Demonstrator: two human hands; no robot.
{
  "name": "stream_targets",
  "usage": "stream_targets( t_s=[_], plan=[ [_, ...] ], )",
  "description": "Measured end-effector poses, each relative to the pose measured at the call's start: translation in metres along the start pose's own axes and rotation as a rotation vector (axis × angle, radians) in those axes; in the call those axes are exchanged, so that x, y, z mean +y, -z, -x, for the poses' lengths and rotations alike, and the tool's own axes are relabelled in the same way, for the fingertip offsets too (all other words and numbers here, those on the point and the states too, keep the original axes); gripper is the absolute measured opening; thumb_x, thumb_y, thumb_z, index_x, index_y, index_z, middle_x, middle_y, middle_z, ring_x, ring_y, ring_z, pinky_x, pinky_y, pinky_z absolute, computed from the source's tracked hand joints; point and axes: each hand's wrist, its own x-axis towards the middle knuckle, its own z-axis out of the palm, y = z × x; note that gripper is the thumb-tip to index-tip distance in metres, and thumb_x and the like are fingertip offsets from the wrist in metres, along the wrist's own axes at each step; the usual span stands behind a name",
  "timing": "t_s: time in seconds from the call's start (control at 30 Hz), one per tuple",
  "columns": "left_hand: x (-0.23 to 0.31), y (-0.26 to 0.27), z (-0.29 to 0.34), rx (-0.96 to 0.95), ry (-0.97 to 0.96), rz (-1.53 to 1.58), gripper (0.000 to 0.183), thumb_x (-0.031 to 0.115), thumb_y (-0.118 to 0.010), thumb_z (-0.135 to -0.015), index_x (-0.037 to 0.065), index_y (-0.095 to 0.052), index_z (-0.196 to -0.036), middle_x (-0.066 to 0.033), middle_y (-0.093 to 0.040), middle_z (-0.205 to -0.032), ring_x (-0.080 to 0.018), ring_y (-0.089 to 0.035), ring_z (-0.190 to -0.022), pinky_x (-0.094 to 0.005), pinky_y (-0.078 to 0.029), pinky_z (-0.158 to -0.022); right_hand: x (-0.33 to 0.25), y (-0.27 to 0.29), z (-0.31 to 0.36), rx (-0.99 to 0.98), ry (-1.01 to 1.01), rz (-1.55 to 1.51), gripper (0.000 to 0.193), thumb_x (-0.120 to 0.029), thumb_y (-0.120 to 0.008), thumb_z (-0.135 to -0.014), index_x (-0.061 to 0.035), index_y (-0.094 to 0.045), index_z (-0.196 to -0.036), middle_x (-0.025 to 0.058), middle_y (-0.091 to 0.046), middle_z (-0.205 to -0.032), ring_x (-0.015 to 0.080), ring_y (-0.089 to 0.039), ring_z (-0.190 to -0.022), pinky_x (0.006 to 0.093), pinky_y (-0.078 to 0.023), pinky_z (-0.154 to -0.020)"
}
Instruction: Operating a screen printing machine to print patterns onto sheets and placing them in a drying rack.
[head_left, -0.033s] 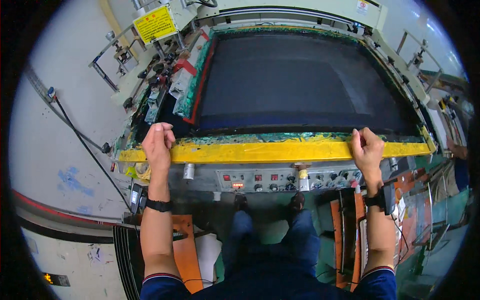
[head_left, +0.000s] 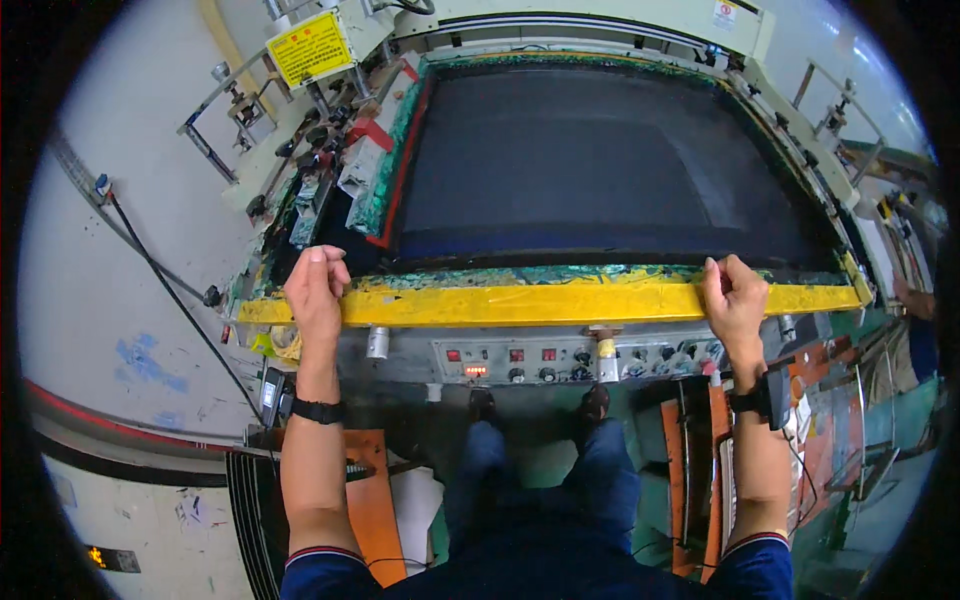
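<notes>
My left hand (head_left: 317,288) is over the left part of a yellow front bar (head_left: 510,303), its fingers curled in and the thumb close to them. Over the right part of the same bar is my right hand (head_left: 736,298), also closed, with thumb and fingers together. Whatever either hand pinches, if anything, is too small or hidden to make out. Just beyond the bar lies a large dark screen-printing mesh (head_left: 570,160) in a frame smeared with green. Black straps with small boxes circle both my wrists.
A control panel (head_left: 570,360) with knobs and a lit red display sits under the bar. Clamps (head_left: 310,160) and a yellow sign (head_left: 311,48) are at the far left. Orange racks (head_left: 372,495) flank my legs. Another person's arm (head_left: 915,300) shows at the right edge.
</notes>
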Motion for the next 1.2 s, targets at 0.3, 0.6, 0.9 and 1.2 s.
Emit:
stream_targets(
  t_s=[0.3, 0.6, 0.9, 1.2],
  plan=[
    [0.007, 0.0, -0.005, 0.023, 0.01, -0.004, 0.033, 0.03, -0.043, -0.101, 0.004, -0.062, -0.09, 0.0019, -0.054, -0.065, -0.0035, -0.04, -0.054, -0.0195, -0.028, -0.048, -0.003, 0.003, -0.005, -0.014, -0.019, 0.001, 0.026, -0.013, -0.064, -0.087, -0.0011, -0.054, -0.066, 0.0138, -0.051, -0.055, 0.0237, -0.049, -0.045, 0.0344, -0.035, -0.045],
    [0.01, 0.001, -0.01, 0.025, -0.019, -0.019, 0.035, 0.032, -0.044, -0.101, 0.005, -0.062, -0.09, 0.0022, -0.052, -0.063, -0.004, -0.038, -0.052, -0.02, -0.026, -0.047, -0.004, 0.005, -0.011, 0.005, 0.014, 0.032, 0.027, -0.013, -0.064, -0.087, -0.0017, -0.052, -0.065, 0.0138, -0.05, -0.054, 0.0236, -0.048, -0.044, 0.0351, -0.034, -0.045],
    [0.017, 0.001, -0.01, 0.026, 0.001, -0.025, 0.034, 0.027, -0.042, -0.102, 0.003, -0.061, -0.089, 0.0009, -0.053, -0.065, -0.0038, -0.041, -0.055, -0.0202, -0.029, -0.05, -0.007, 0.007, -0.014, 0.001, 0.008, 0.017, 0.027, -0.014, -0.064, -0.087, -0.0016, -0.053, -0.066, 0.0141, -0.05, -0.054, 0.0244, -0.049, -0.045, 0.035, -0.035, -0.045],
    [0.018, 0.0, -0.013, 0.033, -0.015, -0.045, 0.035, 0.034, -0.044, -0.1, 0.005, -0.062, -0.089, 0.0018, -0.053, -0.064, -0.0043, -0.04, -0.053, -0.02, -0.028, -0.047, -0.007, 0.009, -0.017, 0.001, -0.004, 0.024, 0.027, -0.013, -0.064, -0.087, -0.0015, -0.052, -0.065, 0.0145, -0.05, -0.054, 0.0259, -0.048, -0.044, 0.0358, -0.034, -0.045]
  ],
)
